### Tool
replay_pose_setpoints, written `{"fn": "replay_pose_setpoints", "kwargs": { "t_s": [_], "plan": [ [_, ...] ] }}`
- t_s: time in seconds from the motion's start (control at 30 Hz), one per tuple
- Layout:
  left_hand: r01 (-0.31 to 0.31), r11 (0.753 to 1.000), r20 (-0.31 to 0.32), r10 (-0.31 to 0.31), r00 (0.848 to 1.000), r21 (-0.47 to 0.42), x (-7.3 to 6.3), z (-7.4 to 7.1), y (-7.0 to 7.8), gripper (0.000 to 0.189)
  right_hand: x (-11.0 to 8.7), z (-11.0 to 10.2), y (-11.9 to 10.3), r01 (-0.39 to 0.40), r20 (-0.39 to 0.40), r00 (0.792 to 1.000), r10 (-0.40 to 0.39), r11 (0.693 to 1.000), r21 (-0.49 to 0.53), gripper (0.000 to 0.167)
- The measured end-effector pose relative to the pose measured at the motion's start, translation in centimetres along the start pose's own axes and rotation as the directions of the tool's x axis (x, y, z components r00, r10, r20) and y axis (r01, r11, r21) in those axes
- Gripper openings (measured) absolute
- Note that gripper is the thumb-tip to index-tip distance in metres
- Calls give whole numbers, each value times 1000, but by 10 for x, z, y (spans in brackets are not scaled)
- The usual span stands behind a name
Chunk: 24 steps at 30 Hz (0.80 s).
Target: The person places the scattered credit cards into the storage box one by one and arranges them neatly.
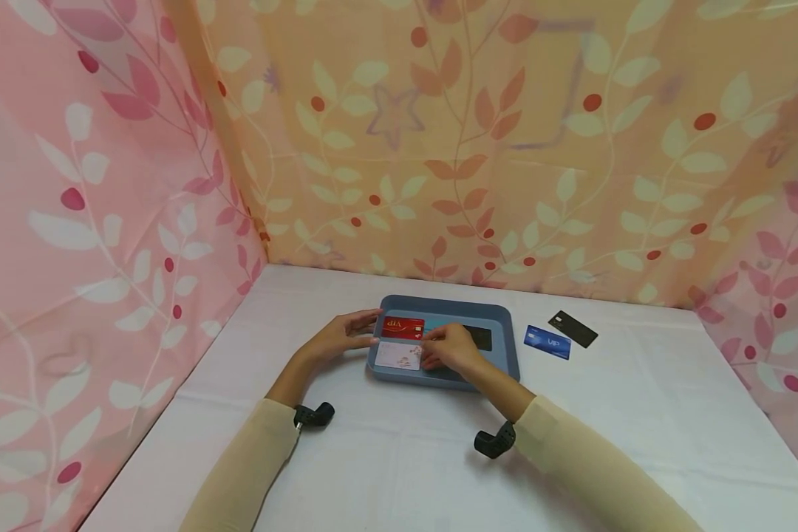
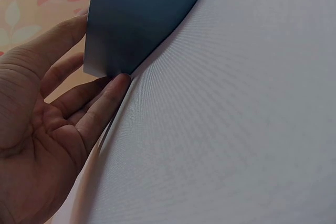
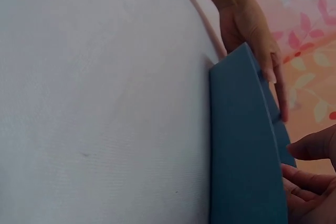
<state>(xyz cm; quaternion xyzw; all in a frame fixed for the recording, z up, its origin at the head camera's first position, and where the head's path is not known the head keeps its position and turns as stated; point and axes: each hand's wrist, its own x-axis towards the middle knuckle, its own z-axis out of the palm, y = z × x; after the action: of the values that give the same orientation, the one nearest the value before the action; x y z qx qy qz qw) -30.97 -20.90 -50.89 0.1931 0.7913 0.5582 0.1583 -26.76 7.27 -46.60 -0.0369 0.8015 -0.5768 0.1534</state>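
Note:
A blue-grey tray [image 1: 510, 347] holds a red VIP card [image 1: 399, 327], a pale floral card [image 1: 397, 356] below it and a black card [image 1: 482, 338] at the right. My left hand [image 1: 338, 339] is at the tray's left wall, fingers fairly straight; the left wrist view has a fingertip at the wall's lower edge. Over the tray reaches my right hand [image 1: 454, 347], its bent fingertips at the right edges of the red and pale cards. The near wall hides them partly in the right wrist view, and I cannot tell whether they pinch a card.
Right of the tray, a blue VIP card [image 1: 547, 342] lies with its corner close to another black card [image 1: 573, 329] on the white tablecloth [image 1: 399, 465]. Patterned curtains [image 1: 465, 133] hang behind the table and along both sides. Each wrist wears a small black camera [image 1: 495, 440].

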Motion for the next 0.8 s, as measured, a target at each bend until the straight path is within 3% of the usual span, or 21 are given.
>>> {"fn": "replay_pose_setpoints", "kwargs": {
  "t_s": [0.6,0.8],
  "plan": [
    [-3,1000,11,3,1000,-15,3,-1,-3,73,-35,-30,-11,159,62,985,-160,987,21,25],
    [-10,1000,7,10,1000,-18,2,-1,-3,72,-49,-43,-16,179,70,981,-179,984,6,26]
  ]
}}
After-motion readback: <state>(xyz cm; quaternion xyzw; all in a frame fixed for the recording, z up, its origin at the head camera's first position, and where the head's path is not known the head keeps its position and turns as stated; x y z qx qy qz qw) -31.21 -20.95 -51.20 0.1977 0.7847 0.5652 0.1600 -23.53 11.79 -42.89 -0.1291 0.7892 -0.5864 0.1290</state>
